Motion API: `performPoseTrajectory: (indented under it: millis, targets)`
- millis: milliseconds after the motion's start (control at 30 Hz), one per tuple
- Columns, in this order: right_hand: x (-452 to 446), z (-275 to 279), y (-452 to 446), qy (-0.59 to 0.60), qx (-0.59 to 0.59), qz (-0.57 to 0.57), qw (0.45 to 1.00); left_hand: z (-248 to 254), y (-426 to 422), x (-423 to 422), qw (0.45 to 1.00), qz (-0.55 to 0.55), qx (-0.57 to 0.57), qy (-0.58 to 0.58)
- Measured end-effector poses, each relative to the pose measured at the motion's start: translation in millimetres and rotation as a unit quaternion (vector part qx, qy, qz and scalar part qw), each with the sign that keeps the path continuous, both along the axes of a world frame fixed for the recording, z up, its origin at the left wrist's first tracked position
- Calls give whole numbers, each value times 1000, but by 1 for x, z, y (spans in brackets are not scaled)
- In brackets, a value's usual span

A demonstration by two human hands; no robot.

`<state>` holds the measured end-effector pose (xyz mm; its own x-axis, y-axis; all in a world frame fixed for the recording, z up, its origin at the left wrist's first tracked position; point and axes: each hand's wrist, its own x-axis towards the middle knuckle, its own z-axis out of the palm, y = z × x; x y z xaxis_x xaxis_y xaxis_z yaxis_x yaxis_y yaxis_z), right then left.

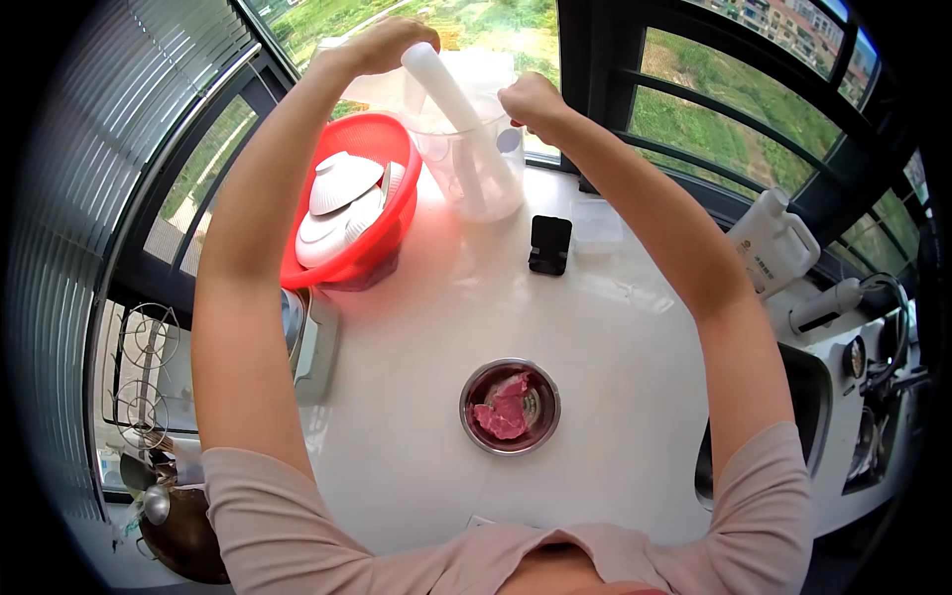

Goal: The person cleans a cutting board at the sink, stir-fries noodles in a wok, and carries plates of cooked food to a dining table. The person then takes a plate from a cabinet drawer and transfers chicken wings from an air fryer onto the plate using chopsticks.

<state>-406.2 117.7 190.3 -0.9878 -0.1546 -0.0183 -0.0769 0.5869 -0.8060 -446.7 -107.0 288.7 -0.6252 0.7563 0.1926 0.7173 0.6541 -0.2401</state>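
At the far side of the counter, my left hand [397,44] is raised with its fingers curled down above a clear plastic bin [488,198]. My right hand [534,101] is closed beside the bin's right rim. Whatever either hand grips is hidden. A white roll [436,84] leans in the bin, its upper end near my left hand. Pale translucent material [484,71] shows between the hands; its kind is unclear. Close to my body, a steel bowl [548,432] holds a piece of raw red meat [506,409].
A red colander [405,213] with white dishes [344,183] stands left of the bin. A black phone stand [549,245] and a clear box [597,226] are to its right. A white jug [772,243] and dark sink [815,407] lie farther right.
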Motion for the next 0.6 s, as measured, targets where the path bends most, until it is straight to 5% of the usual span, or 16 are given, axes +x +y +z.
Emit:
performPoseTrajectory:
  millis: [167,300,367,467,600]
  targets:
    - [-5,-13,9,122,111,28,986,-4,-1,18,998,47,-30,-1]
    - [-11,-30,17,203,-29,2,979,4,5,34,995,83,-60,18]
    - [19,-22,40,125,-129,35,983,-7,-4,36,996,69,-33,39]
    - [24,-57,82,199,-73,12,977,-23,-17,36,982,68,-55,170]
    - [37,-131,151,213,120,48,968,-33,-13,69,968,114,83,206]
